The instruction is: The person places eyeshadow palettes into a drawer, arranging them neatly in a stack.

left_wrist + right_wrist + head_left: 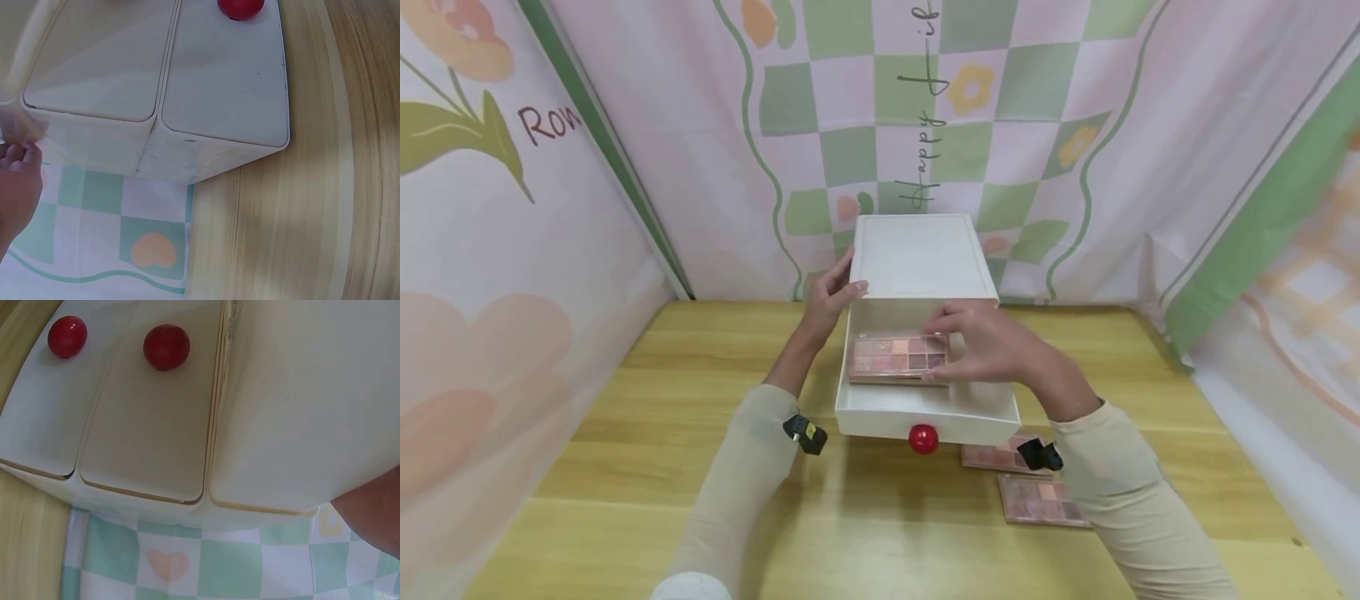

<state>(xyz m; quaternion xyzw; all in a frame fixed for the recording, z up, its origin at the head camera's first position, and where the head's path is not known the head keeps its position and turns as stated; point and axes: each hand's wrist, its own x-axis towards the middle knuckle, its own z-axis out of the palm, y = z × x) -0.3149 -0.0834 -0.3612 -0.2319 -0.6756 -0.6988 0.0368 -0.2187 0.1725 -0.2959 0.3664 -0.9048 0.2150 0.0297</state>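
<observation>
A white drawer cabinet (925,254) stands on the table with its top drawer (977,408) pulled out by a red knob's side (923,438). Inside, at the drawer's left, lies an eyeshadow palette (891,357) with pink, peach and dark pans under a clear lid; another edge shows beneath it. My right hand (992,346) reaches in and pinches the palette's right end, thumb at the front edge, fingers at the back. My left hand (831,300) rests against the cabinet's left side, thumb near the top front corner. In the right wrist view, the drawer hides most of that hand.
Two more eyeshadow palettes, one nearer (1041,502) and one farther (992,456), lie on the wooden table (625,467) below my right forearm. Lower drawers with red knobs (167,347) are closed. A checked curtain (910,108) hangs right behind the cabinet.
</observation>
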